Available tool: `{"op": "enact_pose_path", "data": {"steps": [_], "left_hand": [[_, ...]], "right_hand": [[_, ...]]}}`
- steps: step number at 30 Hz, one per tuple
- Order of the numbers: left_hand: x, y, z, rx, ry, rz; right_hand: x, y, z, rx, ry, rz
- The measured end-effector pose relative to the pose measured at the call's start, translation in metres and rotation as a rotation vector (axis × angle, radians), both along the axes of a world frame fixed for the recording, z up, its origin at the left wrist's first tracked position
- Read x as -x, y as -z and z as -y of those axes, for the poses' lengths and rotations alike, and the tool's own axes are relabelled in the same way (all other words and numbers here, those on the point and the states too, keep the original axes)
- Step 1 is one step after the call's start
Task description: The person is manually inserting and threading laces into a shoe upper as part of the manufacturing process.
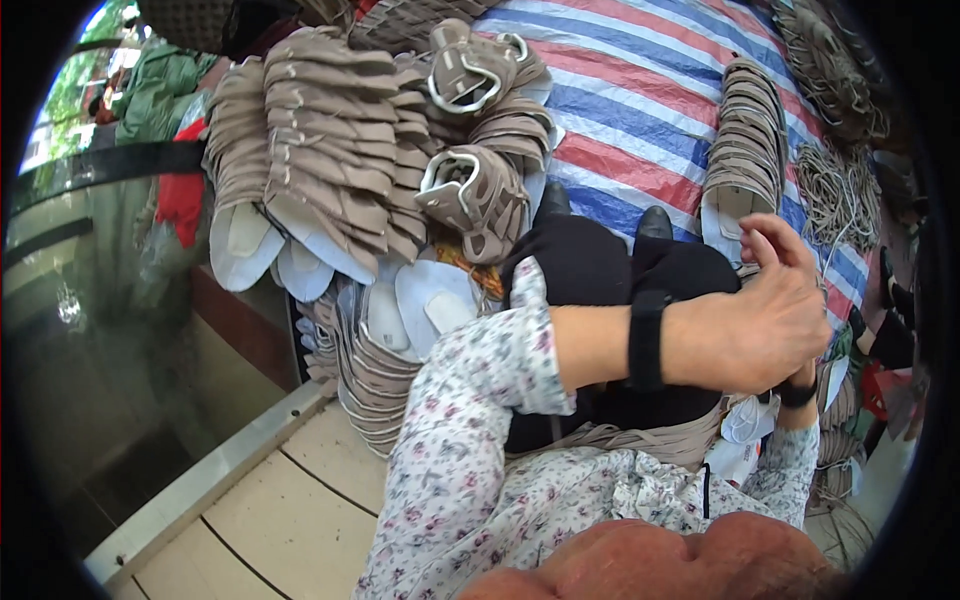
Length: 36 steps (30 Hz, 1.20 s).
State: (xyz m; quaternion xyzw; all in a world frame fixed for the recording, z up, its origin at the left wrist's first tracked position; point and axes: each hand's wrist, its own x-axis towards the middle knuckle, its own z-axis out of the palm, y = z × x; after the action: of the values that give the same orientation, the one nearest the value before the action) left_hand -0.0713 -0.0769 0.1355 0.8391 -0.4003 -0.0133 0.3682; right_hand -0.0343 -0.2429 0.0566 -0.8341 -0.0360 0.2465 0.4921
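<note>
My left hand (pixel 775 320) reaches across to the right above my lap, its fingers bent inward. Whatever those fingers hold, if anything, does not show. My right hand is almost wholly hidden behind it; only the right wrist with a black band (pixel 798 392) comes into sight. Just beyond the left fingertips stands a long row of nested brown shoe uppers (pixel 745 130) with pale soles. Across my lap lies a bundle of flat beige laces (pixel 640 440). A white tag-like piece (pixel 745 420) rests by the right wrist.
Tall stacks of brown shoe uppers (pixel 330 130) stand at the left, with laced-up single uppers (pixel 475 195) beside them. A striped plastic sheet (pixel 620 90) covers the ground ahead. Tangled laces (pixel 838 195) lie at the far right. A glass panel (pixel 100 350) borders the left.
</note>
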Motion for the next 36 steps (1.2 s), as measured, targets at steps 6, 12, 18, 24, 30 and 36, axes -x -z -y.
{"op": "enact_pose_path", "data": {"steps": [6, 12, 18, 24, 30, 36], "left_hand": [[0.007, 0.047, -0.033, 0.865, -0.376, 0.133], [0.047, 0.112, -0.189, 0.785, -0.729, -0.525], [0.096, 0.276, -0.275, 0.009, -1.269, -0.225], [0.076, 0.311, -0.265, -0.339, -1.138, -0.782], [0.073, 0.363, -0.252, 0.211, -1.305, -0.847], [0.112, 0.356, -0.222, 0.453, -1.242, -0.725]], "right_hand": [[0.048, 0.002, -0.007, 0.234, -0.194, 0.611], [0.048, -0.027, -0.028, 0.240, -0.202, 0.554], [0.045, -0.017, -0.023, 0.227, -0.209, 0.561], [0.044, -0.017, -0.021, 0.215, -0.187, 0.527], [0.051, -0.017, -0.017, 0.238, -0.173, 0.533], [0.069, -0.024, 0.001, 0.202, -0.129, 0.521]]}}
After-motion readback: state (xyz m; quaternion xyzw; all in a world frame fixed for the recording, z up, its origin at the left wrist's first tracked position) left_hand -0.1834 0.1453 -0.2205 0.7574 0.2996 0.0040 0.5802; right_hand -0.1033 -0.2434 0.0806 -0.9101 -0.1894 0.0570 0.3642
